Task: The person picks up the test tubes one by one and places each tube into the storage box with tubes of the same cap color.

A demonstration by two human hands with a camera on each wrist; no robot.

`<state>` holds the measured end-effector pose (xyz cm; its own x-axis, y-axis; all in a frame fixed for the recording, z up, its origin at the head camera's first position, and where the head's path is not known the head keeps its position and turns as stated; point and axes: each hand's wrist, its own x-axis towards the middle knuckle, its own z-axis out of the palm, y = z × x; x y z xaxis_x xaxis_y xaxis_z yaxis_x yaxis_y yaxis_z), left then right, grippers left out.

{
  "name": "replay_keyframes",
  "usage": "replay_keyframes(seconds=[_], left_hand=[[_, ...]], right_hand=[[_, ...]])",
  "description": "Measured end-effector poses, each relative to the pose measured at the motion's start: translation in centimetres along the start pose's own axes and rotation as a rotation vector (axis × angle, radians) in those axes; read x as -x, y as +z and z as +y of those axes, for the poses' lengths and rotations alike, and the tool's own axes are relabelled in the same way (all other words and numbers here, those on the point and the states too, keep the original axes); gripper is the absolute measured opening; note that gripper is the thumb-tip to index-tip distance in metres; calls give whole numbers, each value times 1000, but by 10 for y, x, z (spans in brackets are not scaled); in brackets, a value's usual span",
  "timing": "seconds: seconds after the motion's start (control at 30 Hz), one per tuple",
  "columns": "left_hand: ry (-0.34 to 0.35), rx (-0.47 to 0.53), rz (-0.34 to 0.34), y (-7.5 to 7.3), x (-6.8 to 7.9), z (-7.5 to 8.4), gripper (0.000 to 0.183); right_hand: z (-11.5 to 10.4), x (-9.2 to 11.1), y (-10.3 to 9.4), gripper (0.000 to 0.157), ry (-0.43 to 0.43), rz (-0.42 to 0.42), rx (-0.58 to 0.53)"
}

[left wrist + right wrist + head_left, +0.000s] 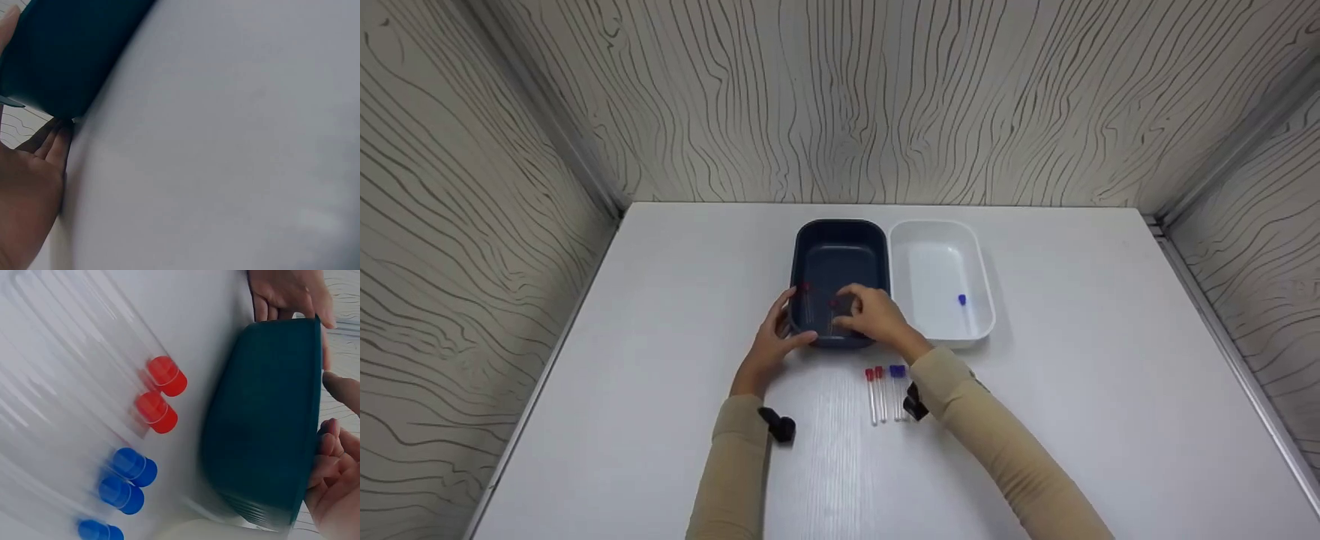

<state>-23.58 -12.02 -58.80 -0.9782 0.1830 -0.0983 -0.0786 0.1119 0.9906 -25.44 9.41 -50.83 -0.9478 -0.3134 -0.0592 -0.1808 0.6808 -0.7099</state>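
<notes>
My left hand [771,341] grips the near left corner of a dark blue plastic bin [840,343], thumb at the near rim and fingers along the left side. Over the bin's near right part is my right hand [876,311], thumb and index finger spread apart. By those fingertips a red-capped test tube [833,304] lies inside the bin; it looks let go. Another red-capped tube [806,287] is further left in there. In the right wrist view, the bin's outer wall [264,422] hides what the right fingers [332,467] touch.
Capped test tubes lie in a row on the table before the bins, with red caps [167,376] and blue caps [135,467]. A white bin [934,262] adjoins the dark one and contains a blue-capped tube [962,299]. Wood-patterned walls [840,105] enclose the table.
</notes>
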Motion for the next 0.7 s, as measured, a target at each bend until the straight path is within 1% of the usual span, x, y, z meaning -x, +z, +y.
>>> replay_keyframes(seconds=[0.13,0.37,0.43,0.63,0.7], left_hand=[[5,6,-2,0,0,0,89],[-8,27,-26,-1,0,2,91],[-17,25,-31,-1,2,6,92],[-20,41,-40,-1,13,26,92],[-21,42,-33,0,14,28,91]], right_hand=[[-1,8,-3,44,-45,-2,-56],[0,26,-6,37,-131,8,-100],[1,31,-7,35,-155,8,-98],[4,46,-11,31,-238,45,-78],[5,51,-12,31,-253,49,-89]])
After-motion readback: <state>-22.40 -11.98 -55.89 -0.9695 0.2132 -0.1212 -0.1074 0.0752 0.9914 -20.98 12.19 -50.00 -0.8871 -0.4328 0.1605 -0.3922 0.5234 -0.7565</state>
